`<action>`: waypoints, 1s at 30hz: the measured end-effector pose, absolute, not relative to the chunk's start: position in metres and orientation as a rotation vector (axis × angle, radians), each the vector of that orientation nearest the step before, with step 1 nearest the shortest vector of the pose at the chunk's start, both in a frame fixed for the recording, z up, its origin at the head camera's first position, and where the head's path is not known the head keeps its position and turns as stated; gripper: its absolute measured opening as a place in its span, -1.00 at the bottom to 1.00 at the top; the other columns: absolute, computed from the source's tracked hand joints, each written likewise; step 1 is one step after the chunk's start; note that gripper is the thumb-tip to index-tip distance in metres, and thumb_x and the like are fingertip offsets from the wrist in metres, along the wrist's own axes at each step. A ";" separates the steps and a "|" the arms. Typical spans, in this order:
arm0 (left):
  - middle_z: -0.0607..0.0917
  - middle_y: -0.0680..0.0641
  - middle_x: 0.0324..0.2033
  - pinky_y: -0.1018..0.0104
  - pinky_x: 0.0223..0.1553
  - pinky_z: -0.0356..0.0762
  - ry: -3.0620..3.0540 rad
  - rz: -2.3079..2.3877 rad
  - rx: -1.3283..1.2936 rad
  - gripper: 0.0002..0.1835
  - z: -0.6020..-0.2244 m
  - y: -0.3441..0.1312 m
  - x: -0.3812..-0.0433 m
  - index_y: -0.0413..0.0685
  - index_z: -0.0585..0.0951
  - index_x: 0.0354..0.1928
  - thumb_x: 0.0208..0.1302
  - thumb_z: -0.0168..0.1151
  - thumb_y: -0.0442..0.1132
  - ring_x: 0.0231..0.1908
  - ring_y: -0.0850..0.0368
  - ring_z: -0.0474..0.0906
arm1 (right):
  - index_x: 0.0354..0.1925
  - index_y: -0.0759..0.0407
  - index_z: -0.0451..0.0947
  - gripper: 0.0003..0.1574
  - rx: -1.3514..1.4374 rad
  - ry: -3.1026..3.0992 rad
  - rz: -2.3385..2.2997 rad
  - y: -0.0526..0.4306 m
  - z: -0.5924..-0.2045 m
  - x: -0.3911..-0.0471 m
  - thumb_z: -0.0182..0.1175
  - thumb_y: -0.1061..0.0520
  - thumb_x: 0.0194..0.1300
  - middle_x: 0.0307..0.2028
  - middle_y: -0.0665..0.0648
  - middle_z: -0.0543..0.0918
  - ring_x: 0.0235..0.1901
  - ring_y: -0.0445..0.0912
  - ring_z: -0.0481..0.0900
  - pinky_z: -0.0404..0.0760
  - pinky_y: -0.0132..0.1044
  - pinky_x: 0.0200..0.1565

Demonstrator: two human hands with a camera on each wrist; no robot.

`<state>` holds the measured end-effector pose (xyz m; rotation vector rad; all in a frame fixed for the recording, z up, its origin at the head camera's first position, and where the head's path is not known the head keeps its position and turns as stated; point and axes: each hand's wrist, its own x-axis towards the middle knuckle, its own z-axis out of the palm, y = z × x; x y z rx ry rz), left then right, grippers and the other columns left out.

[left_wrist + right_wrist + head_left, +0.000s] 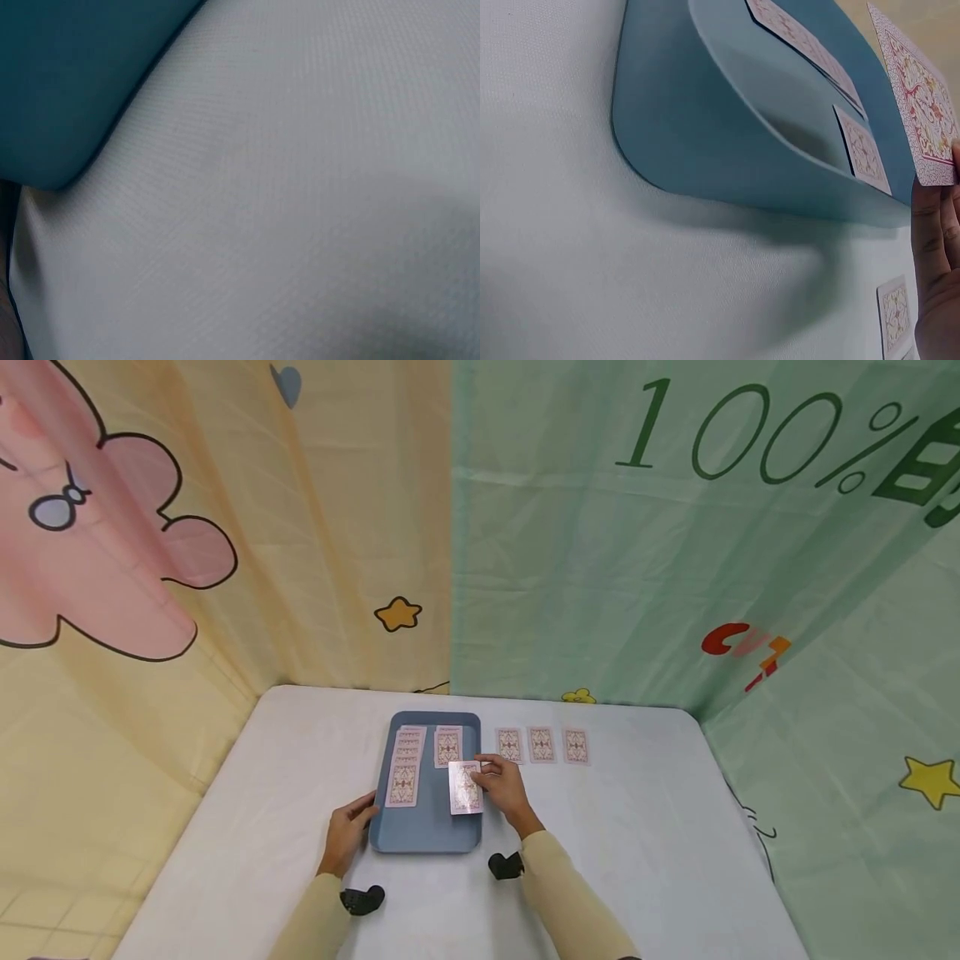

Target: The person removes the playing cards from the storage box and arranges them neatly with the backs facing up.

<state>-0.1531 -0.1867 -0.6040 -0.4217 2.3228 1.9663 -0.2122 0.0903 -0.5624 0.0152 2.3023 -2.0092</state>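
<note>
A blue-grey tray (pixel 423 837) lies on the white table. My left hand (pixel 347 833) holds its left rim, thumb and fingers at the edge; the left wrist view shows a tray corner (pixel 82 82), with the grip out of sight. Above the tray's right side, my right hand (pixel 504 787) pinches a playing card (pixel 463 792) by its right edge. This card (pixel 916 101) shows its red-patterned back and stands tilted in the right wrist view. In the tray, an overlapping column of face-down cards (pixel 403 783) lies at left, and a short overlapping stack (pixel 447 748) lies at top right.
To the right of the tray, three face-down cards lie in a row: a near one (pixel 509 743), a middle one (pixel 541 744) and a far one (pixel 576 747). Printed curtains (pixel 555 568) hang behind the table (pixel 637 843). Black wrist straps (pixel 363 900) stick out at both wrists.
</note>
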 end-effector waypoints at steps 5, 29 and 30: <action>0.47 -0.31 0.23 -0.04 0.23 0.36 2.326 1.985 -0.427 -0.54 -0.605 -0.187 -0.154 -0.35 0.46 0.24 0.33 0.11 -0.32 0.25 -0.16 0.38 | 0.00 0.36 0.59 -0.63 0.068 2.312 -2.018 0.102 -0.562 -0.215 0.29 0.33 0.19 -0.49 0.03 0.57 -0.46 -0.22 0.51 0.62 -0.34 -0.31; 0.47 -0.32 0.22 -0.02 0.27 0.31 2.314 2.002 -0.413 -0.56 -0.607 -0.186 -0.155 -0.35 0.46 0.23 0.33 0.12 -0.34 0.28 -0.17 0.35 | 0.03 0.36 0.58 -0.61 0.325 2.393 -1.979 0.167 -0.579 -0.225 0.30 0.30 0.20 -0.50 0.02 0.58 -0.47 -0.21 0.51 0.61 -0.32 -0.29; 0.47 -0.32 0.22 -0.02 0.27 0.31 2.316 2.003 -0.413 -0.56 -0.607 -0.186 -0.155 -0.35 0.47 0.23 0.33 0.13 -0.34 0.27 -0.17 0.35 | 0.02 0.36 0.59 -0.61 0.331 2.392 -1.972 0.168 -0.579 -0.226 0.30 0.30 0.20 -0.50 0.02 0.58 -0.47 -0.22 0.50 0.60 -0.34 -0.30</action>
